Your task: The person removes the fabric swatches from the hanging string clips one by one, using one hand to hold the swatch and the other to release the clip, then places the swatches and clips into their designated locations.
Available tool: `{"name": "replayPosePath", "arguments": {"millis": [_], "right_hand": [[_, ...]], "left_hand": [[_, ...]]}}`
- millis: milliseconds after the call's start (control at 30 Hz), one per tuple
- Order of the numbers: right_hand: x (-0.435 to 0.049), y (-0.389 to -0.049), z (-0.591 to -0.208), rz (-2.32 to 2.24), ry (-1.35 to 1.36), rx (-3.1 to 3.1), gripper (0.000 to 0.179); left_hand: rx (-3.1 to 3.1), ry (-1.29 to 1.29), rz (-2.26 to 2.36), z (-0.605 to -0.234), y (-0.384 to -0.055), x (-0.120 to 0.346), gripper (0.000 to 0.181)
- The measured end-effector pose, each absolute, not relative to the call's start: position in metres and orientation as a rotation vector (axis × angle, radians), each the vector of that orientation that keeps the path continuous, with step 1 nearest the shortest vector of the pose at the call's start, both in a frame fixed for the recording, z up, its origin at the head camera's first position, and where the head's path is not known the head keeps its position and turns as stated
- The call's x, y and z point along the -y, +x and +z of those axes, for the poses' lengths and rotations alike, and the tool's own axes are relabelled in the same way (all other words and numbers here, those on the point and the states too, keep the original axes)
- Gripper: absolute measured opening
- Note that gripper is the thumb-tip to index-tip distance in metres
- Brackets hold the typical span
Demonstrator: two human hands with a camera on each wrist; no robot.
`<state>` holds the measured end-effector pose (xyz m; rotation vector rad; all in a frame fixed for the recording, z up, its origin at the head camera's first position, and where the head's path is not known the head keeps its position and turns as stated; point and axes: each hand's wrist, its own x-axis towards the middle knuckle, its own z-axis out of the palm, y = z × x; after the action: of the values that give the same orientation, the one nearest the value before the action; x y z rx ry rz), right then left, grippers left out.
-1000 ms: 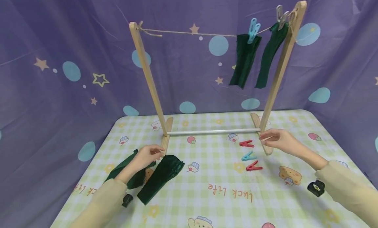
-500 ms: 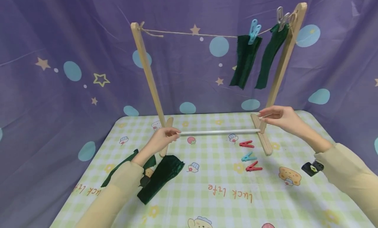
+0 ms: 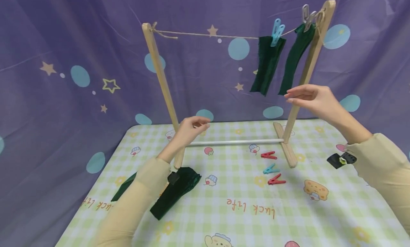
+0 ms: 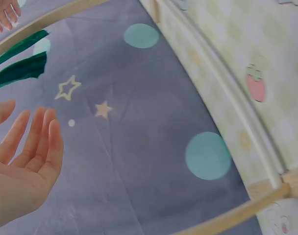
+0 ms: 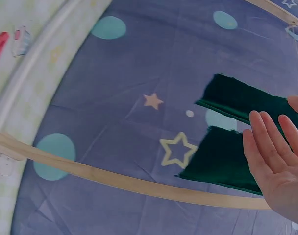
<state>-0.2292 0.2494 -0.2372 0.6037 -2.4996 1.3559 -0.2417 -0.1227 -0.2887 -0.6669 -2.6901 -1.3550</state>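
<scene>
Two dark green velvety cloth strips hang from a twine line (image 3: 208, 35) at the right. A light blue clothespin (image 3: 277, 33) clips one strip (image 3: 267, 65); a silvery clothespin (image 3: 308, 19) clips the other strip (image 3: 295, 60), by the right post. My right hand (image 3: 315, 100) is raised in front of the right post, fingertips near that strip's lower end, holding nothing. In the right wrist view its fingers overlap the strips. My left hand (image 3: 191, 130), also holding nothing, hovers before the left post with relaxed fingers. Below it lies a green cloth (image 3: 176, 193), and another (image 3: 125, 186) is partly hidden by the forearm.
The wooden rack has a left post (image 3: 161, 79), a right post (image 3: 310, 67) and a white bar (image 3: 235, 142) low between them. Right of centre on the checked tablecloth (image 3: 237, 222) lie a red clothespin (image 3: 268, 154), a blue clothespin (image 3: 271, 169) and another red clothespin (image 3: 277, 179).
Both hands have risen from near the tabletop. The left hand has also moved right, away from the green cloths; the right hand has come up toward the hanging strips. The cloths and clothespins stay put.
</scene>
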Motion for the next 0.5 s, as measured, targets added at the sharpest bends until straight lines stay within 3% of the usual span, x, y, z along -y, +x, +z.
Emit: {"name": "replayPosePath", "arguments": {"millis": [500], "right_hand": [[-0.242,-0.236,-0.189,1.486,0.592,2.315,0.033]], "left_hand": [[2.626,-0.668,-1.396,-0.263,-0.258,0.081,0.029]]}}
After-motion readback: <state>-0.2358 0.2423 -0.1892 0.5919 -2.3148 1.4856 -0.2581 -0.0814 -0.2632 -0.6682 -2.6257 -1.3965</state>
